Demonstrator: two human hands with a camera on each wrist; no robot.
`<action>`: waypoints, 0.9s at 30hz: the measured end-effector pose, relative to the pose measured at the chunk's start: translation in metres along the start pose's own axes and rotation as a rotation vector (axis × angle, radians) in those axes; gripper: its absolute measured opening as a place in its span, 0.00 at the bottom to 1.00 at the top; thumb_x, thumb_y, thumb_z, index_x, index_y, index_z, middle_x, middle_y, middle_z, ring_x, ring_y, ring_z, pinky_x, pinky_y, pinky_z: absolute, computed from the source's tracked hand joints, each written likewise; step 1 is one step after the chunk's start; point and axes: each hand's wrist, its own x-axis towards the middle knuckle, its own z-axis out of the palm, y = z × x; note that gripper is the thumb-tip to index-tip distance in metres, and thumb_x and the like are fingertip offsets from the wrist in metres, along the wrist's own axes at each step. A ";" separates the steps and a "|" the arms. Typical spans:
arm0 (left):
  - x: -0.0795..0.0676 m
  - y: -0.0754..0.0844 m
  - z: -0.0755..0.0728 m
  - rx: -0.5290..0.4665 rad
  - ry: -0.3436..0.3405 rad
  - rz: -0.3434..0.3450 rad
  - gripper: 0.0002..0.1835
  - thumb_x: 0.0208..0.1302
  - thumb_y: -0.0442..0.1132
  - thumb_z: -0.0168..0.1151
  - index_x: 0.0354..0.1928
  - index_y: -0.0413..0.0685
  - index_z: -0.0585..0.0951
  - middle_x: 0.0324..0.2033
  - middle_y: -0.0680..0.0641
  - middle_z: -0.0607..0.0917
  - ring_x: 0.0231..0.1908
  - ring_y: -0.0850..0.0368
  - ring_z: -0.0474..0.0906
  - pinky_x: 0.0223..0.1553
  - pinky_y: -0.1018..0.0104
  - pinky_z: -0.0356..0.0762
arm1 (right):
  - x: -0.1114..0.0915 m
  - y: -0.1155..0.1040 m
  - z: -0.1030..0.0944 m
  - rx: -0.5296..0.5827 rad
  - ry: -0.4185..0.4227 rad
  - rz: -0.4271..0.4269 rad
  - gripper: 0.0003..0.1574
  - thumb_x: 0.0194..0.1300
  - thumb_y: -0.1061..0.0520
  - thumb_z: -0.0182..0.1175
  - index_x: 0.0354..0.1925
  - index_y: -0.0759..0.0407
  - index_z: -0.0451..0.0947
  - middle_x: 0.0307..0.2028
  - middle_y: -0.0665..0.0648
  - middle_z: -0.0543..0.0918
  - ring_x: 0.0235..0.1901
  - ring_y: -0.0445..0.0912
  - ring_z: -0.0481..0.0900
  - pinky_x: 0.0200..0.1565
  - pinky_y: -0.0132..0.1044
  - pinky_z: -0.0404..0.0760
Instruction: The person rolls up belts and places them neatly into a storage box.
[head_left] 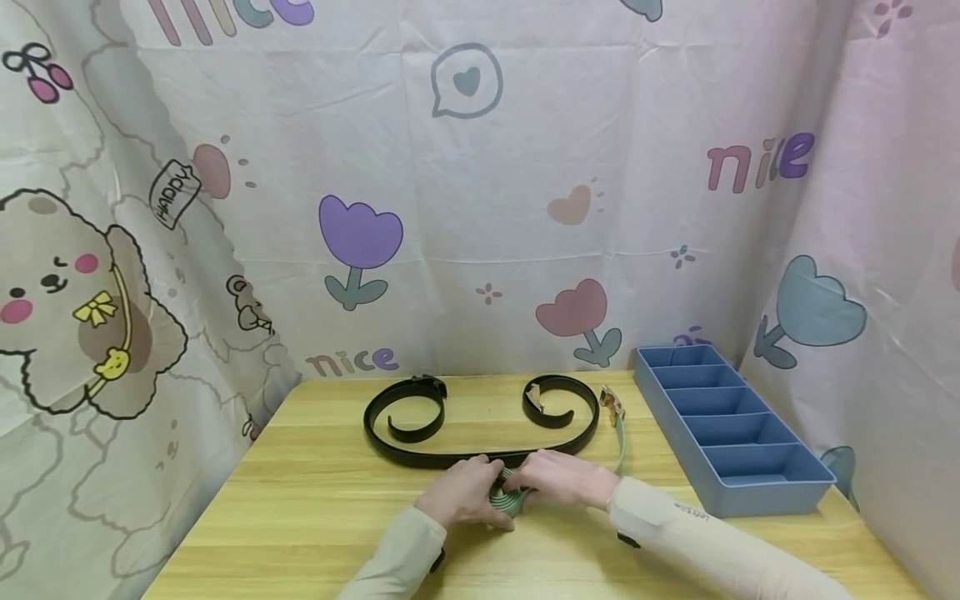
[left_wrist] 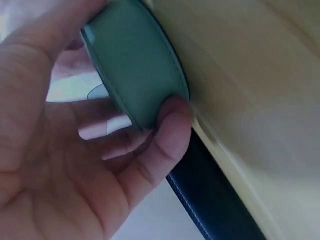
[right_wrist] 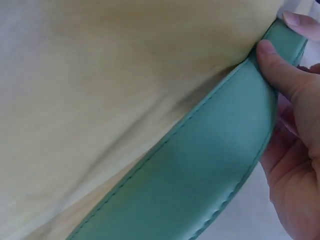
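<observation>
A green belt (head_left: 508, 503) with stitched edges is rolled into a coil near the front middle of the wooden table. My left hand (head_left: 465, 493) grips the coil from its left side; in the left wrist view its fingers curl round the green strap (left_wrist: 137, 60). From the right, my right hand (head_left: 564, 477) holds the coil, its thumb pressed on the strap (right_wrist: 200, 160) in the right wrist view. The belt's loose length runs out past that hand to a shiny metal buckle (head_left: 612, 403). Both hands partly hide the coil.
Just behind the hands lies a black belt (head_left: 408, 457), both ends curled inward. A blue-grey box (head_left: 693, 467) with several compartments stands on the right of the table (head_left: 300, 500). Printed curtains (head_left: 465, 183) hang behind and at both sides.
</observation>
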 end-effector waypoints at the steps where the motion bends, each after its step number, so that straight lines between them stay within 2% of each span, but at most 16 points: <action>1: 0.000 0.001 0.000 0.016 0.014 -0.019 0.40 0.40 0.70 0.73 0.49 0.48 0.80 0.35 0.50 0.81 0.33 0.60 0.75 0.38 0.65 0.77 | 0.000 0.000 0.000 -0.002 0.000 0.001 0.14 0.59 0.47 0.66 0.44 0.45 0.82 0.32 0.36 0.83 0.25 0.25 0.70 0.30 0.15 0.68; 3: 0.000 0.004 0.002 0.043 0.042 -0.039 0.39 0.39 0.73 0.71 0.43 0.48 0.80 0.32 0.49 0.80 0.31 0.58 0.76 0.36 0.64 0.77 | 0.001 -0.001 0.001 -0.001 0.000 0.008 0.14 0.59 0.46 0.66 0.44 0.45 0.82 0.31 0.35 0.82 0.23 0.25 0.67 0.29 0.15 0.67; 6: 0.001 0.004 0.004 0.081 0.073 -0.037 0.34 0.42 0.71 0.71 0.38 0.50 0.79 0.29 0.51 0.79 0.28 0.58 0.75 0.33 0.64 0.76 | 0.001 0.000 0.002 -0.001 -0.001 0.017 0.16 0.60 0.45 0.65 0.46 0.45 0.82 0.32 0.36 0.82 0.25 0.25 0.69 0.29 0.16 0.67; 9: 0.001 0.002 0.003 0.086 0.065 -0.017 0.31 0.41 0.66 0.73 0.40 0.53 0.80 0.29 0.54 0.80 0.29 0.60 0.74 0.33 0.65 0.75 | -0.002 -0.002 -0.002 -0.005 -0.031 0.043 0.20 0.63 0.45 0.64 0.53 0.44 0.80 0.42 0.38 0.84 0.35 0.27 0.76 0.38 0.19 0.74; 12: 0.001 -0.001 0.000 0.053 0.029 0.024 0.30 0.41 0.63 0.75 0.46 0.57 0.80 0.32 0.57 0.80 0.30 0.64 0.74 0.35 0.67 0.74 | -0.004 -0.002 -0.008 0.010 -0.061 0.075 0.21 0.63 0.48 0.65 0.55 0.43 0.79 0.46 0.38 0.84 0.41 0.30 0.79 0.44 0.24 0.76; 16: 0.000 0.000 -0.003 0.013 -0.008 0.060 0.28 0.41 0.59 0.77 0.45 0.62 0.78 0.34 0.60 0.79 0.31 0.67 0.72 0.36 0.70 0.73 | -0.001 -0.003 -0.011 0.060 -0.052 0.078 0.13 0.60 0.50 0.68 0.45 0.42 0.81 0.36 0.35 0.82 0.32 0.29 0.77 0.37 0.20 0.73; 19: -0.002 0.003 -0.002 0.033 0.007 0.022 0.28 0.41 0.64 0.75 0.41 0.58 0.78 0.32 0.57 0.79 0.30 0.65 0.73 0.34 0.69 0.74 | 0.002 -0.006 -0.009 0.062 -0.034 0.069 0.08 0.59 0.52 0.69 0.37 0.43 0.80 0.29 0.35 0.79 0.25 0.27 0.71 0.31 0.17 0.70; 23: -0.003 0.008 0.002 0.093 0.056 -0.041 0.35 0.42 0.75 0.68 0.35 0.51 0.79 0.28 0.52 0.79 0.27 0.60 0.74 0.31 0.64 0.75 | 0.003 -0.007 -0.008 0.018 -0.020 0.081 0.09 0.55 0.54 0.70 0.35 0.43 0.80 0.25 0.35 0.76 0.21 0.27 0.65 0.27 0.18 0.67; 27: -0.002 0.008 0.005 0.118 0.076 -0.042 0.30 0.45 0.72 0.67 0.31 0.53 0.77 0.26 0.53 0.78 0.25 0.60 0.73 0.29 0.65 0.74 | 0.003 -0.006 -0.006 0.004 -0.013 0.080 0.09 0.56 0.50 0.70 0.36 0.43 0.81 0.25 0.36 0.77 0.21 0.27 0.63 0.27 0.18 0.66</action>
